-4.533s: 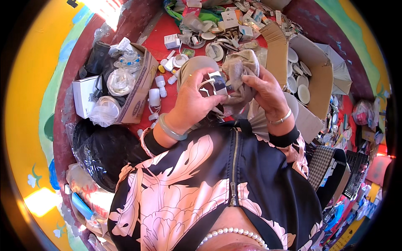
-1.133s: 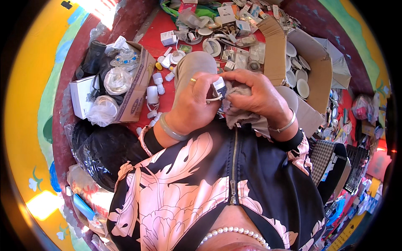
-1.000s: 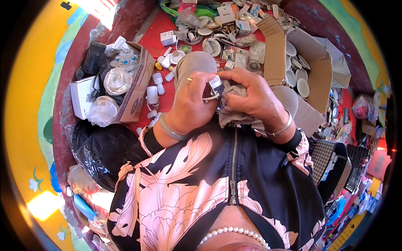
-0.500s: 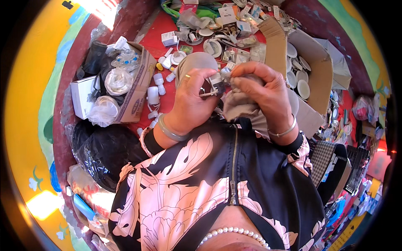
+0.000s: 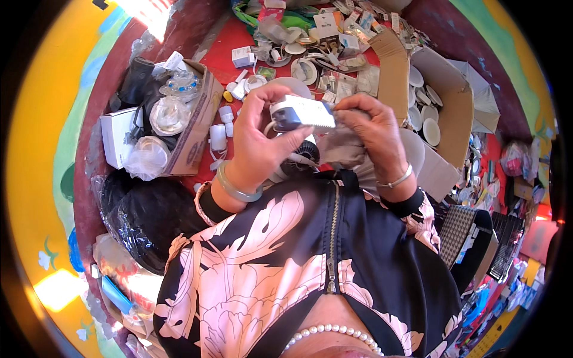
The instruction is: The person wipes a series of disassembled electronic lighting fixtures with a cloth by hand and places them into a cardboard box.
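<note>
A person's 2 hands hold a small white box (image 5: pixel 301 113) up at chest height: the left hand (image 5: pixel 258 140) wraps its near end in a firm grip, while the right hand (image 5: pixel 370 128) pinches its far corner and bunches a grey cloth (image 5: pixel 343 146) beneath. The step looks like inspecting or wiping the box. Left of the box sits an open carton (image 5: pixel 200 128) of plastic parts; beyond it, red floor (image 5: pixel 233 39) crowded with fittings leaves little free room.

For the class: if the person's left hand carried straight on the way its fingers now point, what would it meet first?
Probably the right hand: the left hand points rightward across the small white box that both hold. Depth is hard to judge in this view.
</note>
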{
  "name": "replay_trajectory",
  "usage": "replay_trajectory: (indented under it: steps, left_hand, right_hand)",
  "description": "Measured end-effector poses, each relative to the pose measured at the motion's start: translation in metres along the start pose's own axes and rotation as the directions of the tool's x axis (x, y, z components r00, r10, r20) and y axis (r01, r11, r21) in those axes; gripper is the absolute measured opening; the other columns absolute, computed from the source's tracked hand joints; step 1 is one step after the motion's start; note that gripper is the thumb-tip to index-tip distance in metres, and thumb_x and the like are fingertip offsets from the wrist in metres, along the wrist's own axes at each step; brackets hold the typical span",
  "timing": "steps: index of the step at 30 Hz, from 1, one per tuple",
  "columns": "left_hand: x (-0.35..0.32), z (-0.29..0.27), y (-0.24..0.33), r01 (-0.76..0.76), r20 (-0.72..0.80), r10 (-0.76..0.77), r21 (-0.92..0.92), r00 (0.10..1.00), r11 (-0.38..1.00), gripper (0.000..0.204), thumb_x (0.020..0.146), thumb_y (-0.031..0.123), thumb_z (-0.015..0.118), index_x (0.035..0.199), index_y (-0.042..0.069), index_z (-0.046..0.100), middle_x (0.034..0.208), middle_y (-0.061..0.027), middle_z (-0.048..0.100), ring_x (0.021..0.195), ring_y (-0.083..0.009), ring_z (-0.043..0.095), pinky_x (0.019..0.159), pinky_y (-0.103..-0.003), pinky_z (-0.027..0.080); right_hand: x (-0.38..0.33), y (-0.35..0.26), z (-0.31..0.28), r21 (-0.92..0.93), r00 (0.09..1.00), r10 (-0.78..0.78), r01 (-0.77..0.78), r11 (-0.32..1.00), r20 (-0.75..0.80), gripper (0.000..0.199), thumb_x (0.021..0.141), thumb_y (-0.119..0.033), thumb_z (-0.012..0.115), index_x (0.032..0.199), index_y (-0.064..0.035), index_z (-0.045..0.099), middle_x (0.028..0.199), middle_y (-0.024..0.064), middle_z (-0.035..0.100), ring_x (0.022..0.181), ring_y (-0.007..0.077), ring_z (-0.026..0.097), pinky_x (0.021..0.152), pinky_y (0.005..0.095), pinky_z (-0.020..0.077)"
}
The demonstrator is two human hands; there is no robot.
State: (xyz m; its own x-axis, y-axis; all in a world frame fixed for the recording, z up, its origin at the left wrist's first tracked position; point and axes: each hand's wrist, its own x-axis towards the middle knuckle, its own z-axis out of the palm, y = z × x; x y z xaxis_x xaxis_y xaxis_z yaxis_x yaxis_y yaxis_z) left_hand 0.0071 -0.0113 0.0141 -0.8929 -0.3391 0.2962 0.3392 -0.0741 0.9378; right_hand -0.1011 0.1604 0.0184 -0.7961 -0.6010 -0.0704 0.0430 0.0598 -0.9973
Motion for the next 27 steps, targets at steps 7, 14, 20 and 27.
replay_trajectory:
  steps: [7, 14, 20, 27]
  left_hand:
    - [0.003, -0.02, -0.011, 0.2, 0.002, -0.228, -0.486, 0.974, 0.851, 0.034, 0.087, 0.004, 0.053, 0.12, -0.003, 0.047, 0.113, -0.0158, 0.056, 0.093, -0.0193, 0.061, 0.081, -0.027, 0.052]
    - [0.004, -0.011, -0.014, 0.148, -0.043, -0.19, -0.473, 0.981, 0.869, 0.031, 0.092, 0.012, 0.051, 0.119, -0.003, 0.047, 0.118, -0.0156, 0.054, 0.102, -0.0232, 0.058, 0.094, -0.035, 0.046]
    - [-0.002, 0.002, -0.018, 0.146, -0.088, -0.207, -0.452, 0.974, 0.88, 0.031, 0.089, 0.009, 0.056, 0.117, -0.002, 0.048, 0.108, -0.009, 0.058, 0.096, -0.0132, 0.057, 0.087, -0.027, 0.046]
    - [-0.006, 0.002, -0.024, 0.145, -0.086, -0.199, -0.423, 0.976, 0.894, 0.032, 0.087, 0.004, 0.058, 0.117, -0.003, 0.049, 0.107, -0.0095, 0.059, 0.094, -0.0125, 0.057, 0.086, -0.026, 0.046]
  right_hand:
    - [-0.004, -0.027, -0.013, 0.296, 0.998, 0.063, -0.065, 0.953, 0.016, 0.031, 0.088, -0.007, 0.051, 0.118, 0.0025, 0.054, 0.1, 0.0024, 0.058, 0.085, 0.0058, 0.054, 0.074, 0.0184, 0.0441]
    - [-0.007, -0.029, 0.014, -0.052, 0.918, -0.384, 0.381, 0.923, -0.1, 0.037, 0.081, 0.004, 0.059, 0.117, -0.0001, 0.054, 0.112, 0.0073, 0.057, 0.094, 0.013, 0.057, 0.082, 0.0254, 0.0456]
    - [0.002, -0.019, 0.038, -0.579, 0.719, -0.695, 0.571, 0.582, 0.011, 0.026, 0.071, 0.007, 0.059, 0.095, -0.0033, 0.062, 0.098, 0.0125, 0.058, 0.087, 0.0281, 0.058, 0.075, 0.0329, 0.0482]
    - [0.005, -0.012, 0.038, -0.545, 0.744, -0.668, 0.569, 0.616, 0.022, 0.026, 0.069, 0.008, 0.061, 0.092, -0.0043, 0.061, 0.095, 0.0119, 0.058, 0.086, 0.0303, 0.057, 0.074, 0.0357, 0.0474]
